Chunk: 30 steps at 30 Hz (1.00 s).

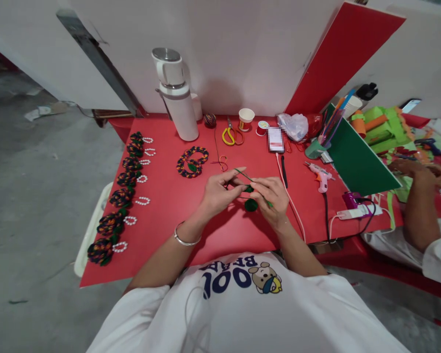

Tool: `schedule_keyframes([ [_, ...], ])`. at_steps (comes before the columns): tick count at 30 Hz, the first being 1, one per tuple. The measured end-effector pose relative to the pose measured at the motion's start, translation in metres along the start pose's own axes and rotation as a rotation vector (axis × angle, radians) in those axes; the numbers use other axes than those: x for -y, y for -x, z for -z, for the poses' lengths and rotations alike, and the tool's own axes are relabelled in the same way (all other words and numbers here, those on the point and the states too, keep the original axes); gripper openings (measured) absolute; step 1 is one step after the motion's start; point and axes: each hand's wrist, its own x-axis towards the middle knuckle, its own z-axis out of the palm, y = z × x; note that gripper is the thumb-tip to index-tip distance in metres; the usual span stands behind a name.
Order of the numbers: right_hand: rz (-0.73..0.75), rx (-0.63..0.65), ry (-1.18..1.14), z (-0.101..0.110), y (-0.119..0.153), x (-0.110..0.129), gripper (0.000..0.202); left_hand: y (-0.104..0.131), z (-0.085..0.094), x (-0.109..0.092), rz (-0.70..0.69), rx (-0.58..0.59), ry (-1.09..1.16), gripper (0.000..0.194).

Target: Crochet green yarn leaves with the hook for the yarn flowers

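My left hand, a silver bangle at its wrist, pinches a small piece of green yarn work over the red table. Closed on the same piece from the other side is my right hand, with a green strand stretched between the fingers. Just below them lies a round dark green ball, probably yarn. A thin dark line near the fingertips is too small to make out. Beyond my hands, a braided multicolour yarn loop with a green leaf shape rests on the table.
Several braided yarn pieces with bead loops line the left edge. Scissors, a white flask, a paper cup and a phone stand behind. A pink glue gun and power strip lie right, beside a co-worker's arm.
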Motion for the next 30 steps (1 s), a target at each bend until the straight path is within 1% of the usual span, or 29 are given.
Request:
schedule_keyframes([
  [2, 0.053, -0.076, 0.033, -0.005, 0.005, -0.001, 0.023, 0.001, -0.002, 0.0, 0.032, 0.029, 0.079, 0.066],
  [4, 0.059, -0.158, 0.015, -0.011, 0.009, -0.001, 0.025, 0.001, -0.003, 0.001, 0.079, 0.085, 0.182, 0.072],
  [6, 0.01, -0.202, -0.047, -0.017, 0.011, -0.003, 0.024, 0.001, -0.001, 0.0, 0.125, 0.123, 0.249, 0.075],
  [8, -0.098, -0.195, -0.175, -0.021, 0.011, -0.005, 0.03, 0.0, 0.003, -0.001, 0.151, 0.145, 0.267, 0.074],
  [10, -0.224, -0.127, -0.377, -0.021, 0.007, -0.011, 0.037, -0.001, 0.009, -0.003, 0.156, 0.161, 0.251, 0.07],
  [12, -0.315, -0.008, -0.582, -0.015, 0.001, -0.018, 0.036, -0.001, 0.015, -0.005, 0.141, 0.166, 0.204, 0.065],
  [13, -0.336, 0.071, -0.665, -0.01, -0.004, -0.022, 0.032, -0.001, 0.018, -0.007, 0.13, 0.167, 0.173, 0.063],
  [15, -0.346, 0.223, -0.743, 0.002, -0.014, -0.03, 0.026, -0.001, 0.022, -0.009, 0.108, 0.177, 0.105, 0.06],
  [16, -0.344, 0.302, -0.756, 0.008, -0.02, -0.032, 0.025, -0.001, 0.022, -0.01, 0.099, 0.187, 0.071, 0.06],
  [18, -0.349, 0.403, -0.753, 0.02, -0.032, -0.036, 0.026, -0.001, 0.022, -0.011, 0.084, 0.198, 0.017, 0.059],
  [20, -0.363, 0.471, -0.733, 0.029, -0.041, -0.037, 0.025, -0.002, 0.021, -0.011, 0.067, 0.188, -0.027, 0.058],
  [23, -0.367, 0.567, -0.689, 0.037, -0.052, -0.035, 0.025, -0.003, 0.019, -0.009, 0.027, 0.141, -0.107, 0.056],
  [25, -0.363, 0.614, -0.655, 0.04, -0.055, -0.034, 0.026, -0.004, 0.018, -0.009, 0.0, 0.11, -0.164, 0.053],
  [27, -0.362, 0.635, -0.626, 0.041, -0.057, -0.034, 0.026, -0.005, 0.018, -0.01, -0.013, 0.093, -0.195, 0.05],
  [30, -0.362, 0.627, -0.631, 0.041, -0.056, -0.034, 0.026, -0.006, 0.019, -0.013, 0.014, 0.099, -0.139, 0.049],
])
